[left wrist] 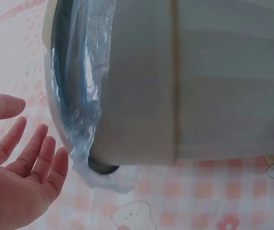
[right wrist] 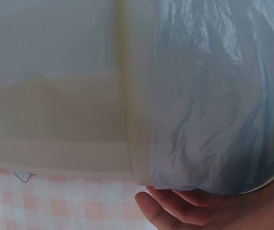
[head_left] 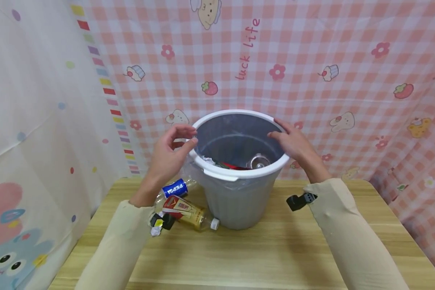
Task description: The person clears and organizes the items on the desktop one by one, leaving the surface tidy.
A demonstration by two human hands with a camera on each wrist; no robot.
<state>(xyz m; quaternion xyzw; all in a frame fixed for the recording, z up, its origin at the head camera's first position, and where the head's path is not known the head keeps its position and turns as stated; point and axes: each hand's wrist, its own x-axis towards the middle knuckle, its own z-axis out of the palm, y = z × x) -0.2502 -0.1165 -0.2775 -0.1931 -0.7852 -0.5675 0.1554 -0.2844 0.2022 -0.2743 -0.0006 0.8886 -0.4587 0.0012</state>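
A grey trash can (head_left: 235, 201) with a white rim ring stands on the table. A clear plastic bag (left wrist: 91, 96) hangs folded over its outside below the rim. On the right, my right hand (head_left: 293, 141) holds the rim, thumb over the inner side; in the right wrist view its fingers (right wrist: 175, 211) lie against the outside. At the left rim, my left hand (head_left: 172, 151) has relaxed, bent fingers; the left wrist view shows them just off the can, close to the bag. Inside the can lie white crumpled paper (head_left: 208, 160), something red (head_left: 235, 166) and a clear plastic item (head_left: 259, 161).
Left of the can, a clear bottle with a blue Pepsi label (head_left: 175, 188) and a bottle with a red and gold label (head_left: 188, 213) and white cap lie on the wooden table (head_left: 217, 257). A crumpled white scrap (head_left: 156, 231) is near them. Patterned cloth hangs behind.
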